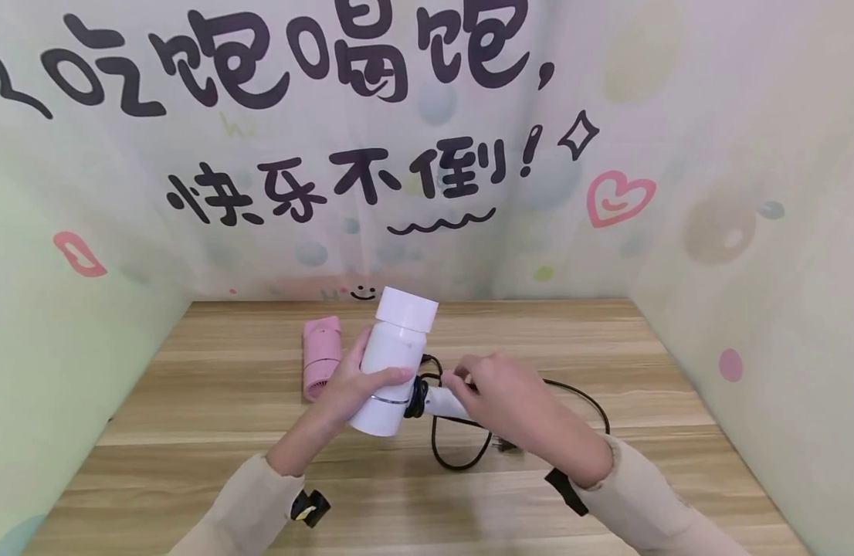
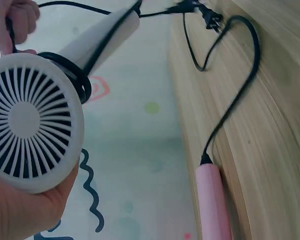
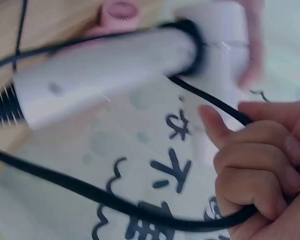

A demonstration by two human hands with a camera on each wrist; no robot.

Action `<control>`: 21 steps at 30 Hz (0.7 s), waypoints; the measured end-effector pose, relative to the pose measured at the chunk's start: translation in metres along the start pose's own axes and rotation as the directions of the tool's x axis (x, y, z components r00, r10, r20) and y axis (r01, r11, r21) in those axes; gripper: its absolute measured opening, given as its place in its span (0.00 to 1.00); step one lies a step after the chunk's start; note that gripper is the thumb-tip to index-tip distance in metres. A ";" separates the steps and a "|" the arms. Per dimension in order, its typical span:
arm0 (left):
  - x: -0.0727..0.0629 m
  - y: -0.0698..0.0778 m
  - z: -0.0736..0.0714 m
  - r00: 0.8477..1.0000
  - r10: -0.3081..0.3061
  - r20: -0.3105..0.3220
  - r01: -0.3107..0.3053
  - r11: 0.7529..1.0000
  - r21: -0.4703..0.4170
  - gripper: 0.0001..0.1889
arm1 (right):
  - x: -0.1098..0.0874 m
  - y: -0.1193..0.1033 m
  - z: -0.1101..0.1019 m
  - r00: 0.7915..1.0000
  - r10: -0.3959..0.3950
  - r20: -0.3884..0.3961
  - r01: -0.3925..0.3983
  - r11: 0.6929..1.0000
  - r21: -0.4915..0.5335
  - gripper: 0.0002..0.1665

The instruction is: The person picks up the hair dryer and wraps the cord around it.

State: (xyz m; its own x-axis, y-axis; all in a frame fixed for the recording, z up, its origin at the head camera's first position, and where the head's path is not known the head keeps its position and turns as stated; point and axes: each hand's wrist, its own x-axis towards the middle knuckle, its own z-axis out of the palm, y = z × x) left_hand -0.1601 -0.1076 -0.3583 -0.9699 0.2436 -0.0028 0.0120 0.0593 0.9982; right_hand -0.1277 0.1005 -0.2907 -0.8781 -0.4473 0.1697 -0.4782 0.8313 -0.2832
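Observation:
My left hand [image 1: 357, 380] grips the barrel of a white hair dryer [image 1: 398, 351], held up off the table. Its round vented grille [image 2: 24, 120] faces the left wrist camera. The handle [image 3: 105, 75] points off to the right, with black cord coiled around it close to the barrel. My right hand [image 1: 506, 398] is beside the handle. In the right wrist view its curled fingers [image 3: 252, 170] hold the black cord [image 3: 210, 97], and a loop of that cord hangs below the handle. Behind my left hand, a pink hair dryer [image 1: 322, 351] lies on the table.
Black cord [image 1: 462, 468] loops across the wooden table [image 1: 211, 432], with a plug [image 1: 506, 445] under my right forearm. A black cord also leaves the pink dryer's handle [image 2: 213, 200]. Printed fabric walls [image 1: 399, 255] stand at the back and both sides.

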 end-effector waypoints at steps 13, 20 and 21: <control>0.012 -0.016 -0.018 0.976 0.011 -0.218 -0.004 1.000 0.030 0.35 | -0.009 -0.002 -0.021 0.997 -0.020 0.073 0.010 0.991 0.134 0.18; 0.015 -0.010 -0.027 0.944 0.103 -0.313 -0.084 0.994 0.073 0.33 | -0.010 0.000 -0.011 0.997 -0.046 0.060 0.034 0.983 0.182 0.18; 0.016 -0.010 -0.028 0.936 0.112 -0.334 -0.091 0.993 0.080 0.33 | -0.009 0.001 -0.010 0.997 -0.045 0.058 0.034 0.982 0.188 0.18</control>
State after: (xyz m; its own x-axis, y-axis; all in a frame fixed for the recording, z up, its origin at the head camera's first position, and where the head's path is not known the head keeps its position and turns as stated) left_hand -0.1826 -0.1316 -0.3663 -0.9875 -0.0889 0.1298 0.1194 0.1140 0.9863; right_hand -0.1199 0.1090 -0.2831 -0.8550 -0.5028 0.1274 -0.5016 0.7388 -0.4500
